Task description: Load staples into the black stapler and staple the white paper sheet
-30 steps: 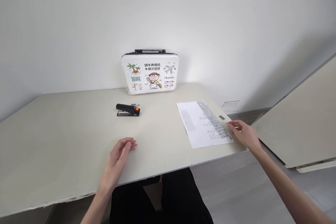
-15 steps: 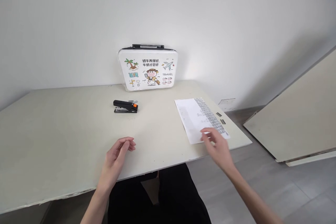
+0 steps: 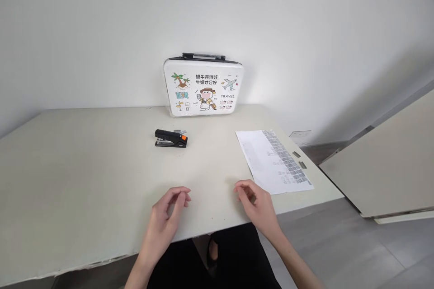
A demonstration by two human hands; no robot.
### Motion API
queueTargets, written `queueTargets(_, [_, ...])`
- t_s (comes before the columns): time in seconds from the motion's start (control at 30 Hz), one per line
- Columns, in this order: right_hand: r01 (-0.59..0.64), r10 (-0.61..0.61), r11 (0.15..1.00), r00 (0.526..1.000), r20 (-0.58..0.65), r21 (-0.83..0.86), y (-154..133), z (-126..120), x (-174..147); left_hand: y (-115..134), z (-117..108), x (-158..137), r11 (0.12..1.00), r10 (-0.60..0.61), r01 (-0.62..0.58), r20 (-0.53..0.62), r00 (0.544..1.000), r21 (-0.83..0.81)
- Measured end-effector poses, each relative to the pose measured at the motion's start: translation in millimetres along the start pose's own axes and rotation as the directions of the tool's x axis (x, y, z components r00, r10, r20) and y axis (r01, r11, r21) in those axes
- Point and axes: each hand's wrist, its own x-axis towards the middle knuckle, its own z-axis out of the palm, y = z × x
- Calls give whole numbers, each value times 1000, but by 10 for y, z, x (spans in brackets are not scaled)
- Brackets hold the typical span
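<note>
My left hand (image 3: pixel 168 214) is over the near part of the table, its fingers loosely curled and the thumb a little apart from them. It holds nothing that I can see. To its right, my right hand (image 3: pixel 257 203) hovers near the front edge with bent fingers and a gap inside the curl, also bare of any object. A printed white sheet of paper (image 3: pixel 259 158) lies just beyond and right of my right hand. Farther back, above my left hand, sits a black stapler (image 3: pixel 170 138) with an orange button. A few grey staple strips (image 3: pixel 180 131) lie behind it.
A white cartoon-printed case (image 3: pixel 203 86) with a black handle leans upright against the wall. Two staple strips (image 3: pixel 299 160) lie by the table's right edge. A pale panel (image 3: pixel 386 162) stands to the right, beyond a gap of grey floor (image 3: pixel 339 239).
My right hand has moved left, off the paper, and its fingers have drawn closer together. The left hand sits slightly nearer the right one. The view has shifted a little.
</note>
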Motion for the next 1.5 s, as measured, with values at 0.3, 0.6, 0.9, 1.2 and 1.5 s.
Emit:
queueTargets(0.3, [-17, 5, 993, 995, -98, -120, 1, 84, 22, -31, -5, -17, 1000, -4, 1, 123, 992, 24])
queueTargets(0.6, [14, -28, 994, 992, -121, -109, -17, 91, 59, 52, 3, 52, 999, 16, -19, 92, 996, 33])
queueTargets(0.9, [76, -77, 997, 995, -55, -27, -76, -17, 66, 165, 45, 91, 982, 35, -33, -4, 999, 188])
queueTargets(1.2, [119, -116, 991, 992, -51, 58, -58, -110, 102, 286, 78, 157, 958, 14, 5, -65, 998, 288])
queueTargets(1.5, [89, -90, 989, 996, 2, 120, -76, -151, 104, 348, 163, 254, 942, 3, 35, -114, 993, 335])
